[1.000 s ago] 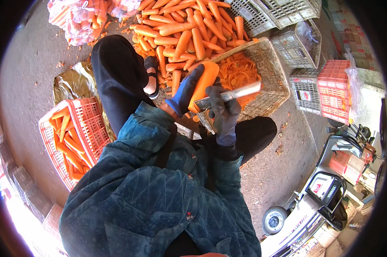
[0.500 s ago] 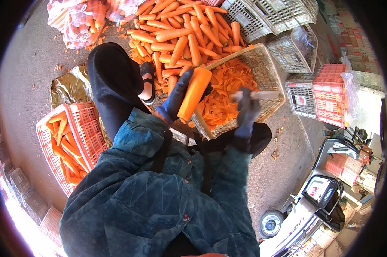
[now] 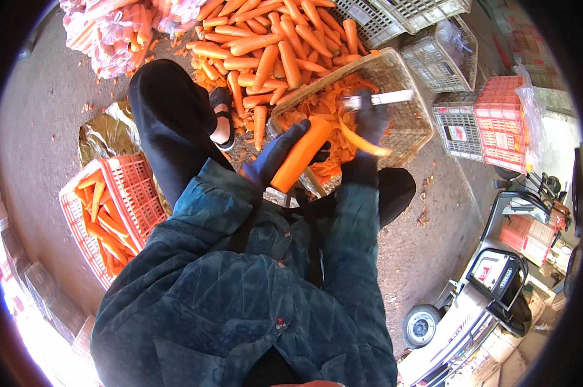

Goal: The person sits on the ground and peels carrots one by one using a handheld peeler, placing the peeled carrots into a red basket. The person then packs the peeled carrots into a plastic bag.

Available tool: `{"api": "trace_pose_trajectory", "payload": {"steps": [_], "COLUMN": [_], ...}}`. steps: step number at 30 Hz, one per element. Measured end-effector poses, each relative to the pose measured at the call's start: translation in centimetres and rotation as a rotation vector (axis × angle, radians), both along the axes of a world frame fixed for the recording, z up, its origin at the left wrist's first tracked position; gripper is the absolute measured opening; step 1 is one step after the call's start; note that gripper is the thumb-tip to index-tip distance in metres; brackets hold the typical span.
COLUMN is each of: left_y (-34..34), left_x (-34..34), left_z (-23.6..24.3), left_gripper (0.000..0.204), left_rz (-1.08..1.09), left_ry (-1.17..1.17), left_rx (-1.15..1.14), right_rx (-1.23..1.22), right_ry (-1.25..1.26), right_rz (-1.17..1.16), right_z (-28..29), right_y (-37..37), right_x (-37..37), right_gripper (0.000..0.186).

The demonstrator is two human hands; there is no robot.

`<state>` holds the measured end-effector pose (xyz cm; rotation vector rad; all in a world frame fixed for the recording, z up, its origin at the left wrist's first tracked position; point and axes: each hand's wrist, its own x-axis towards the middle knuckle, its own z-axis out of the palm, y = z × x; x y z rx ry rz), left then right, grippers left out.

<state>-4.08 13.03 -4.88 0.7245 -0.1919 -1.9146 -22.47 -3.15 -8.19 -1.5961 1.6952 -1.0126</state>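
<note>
My left hand [image 3: 280,151], in a dark glove, is closed around a thick peeled-looking carrot [image 3: 302,153], held tilted with its upper end away from me. Just right of it, my gloved right hand [image 3: 372,121] grips a peeler with a pale, flat handle [image 3: 395,97]; the blade end is blurred. A long strip of carrot peel [image 3: 364,140] hangs beside the right hand. Below both hands stands a worn plastic crate [image 3: 411,122] holding a heap of orange peelings [image 3: 333,106].
A large pile of carrots [image 3: 266,48] lies ahead. Bagged carrots [image 3: 111,35] sit far left, and a red crate of carrots [image 3: 137,190] stands near left. Stacked crates [image 3: 459,122] rise at the right, with a wheeled machine [image 3: 472,309] at lower right.
My right hand has moved up and slightly left, closer to the carrot, and a strip of peel now hangs by it. The left hand has shifted slightly right and lower with the carrot.
</note>
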Motion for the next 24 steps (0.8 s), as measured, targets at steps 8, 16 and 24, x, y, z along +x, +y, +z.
{"api": "trace_pose_trajectory", "payload": {"steps": [8,16,24], "left_y": [-4.3,-7.1,-4.2], "left_x": [2.5,-1.8,-1.7], "left_z": [-2.0,-1.4,-2.3], "left_gripper": [0.062,0.057,0.055], "left_rz": [0.296,0.204,-0.004], "left_ry": [0.175,0.07,-0.075], "left_rx": [0.036,-0.049,-0.031], "right_rx": [0.178,0.198,0.03], "right_ry": [-0.343,-0.633,-0.573], "right_rz": [-0.202,0.17,0.162], "right_z": [1.3,6.8,2.8], "right_y": [3.7,13.4,4.2], "right_x": [-3.0,3.5,1.5], "right_gripper": [0.027,0.022,0.027]}}
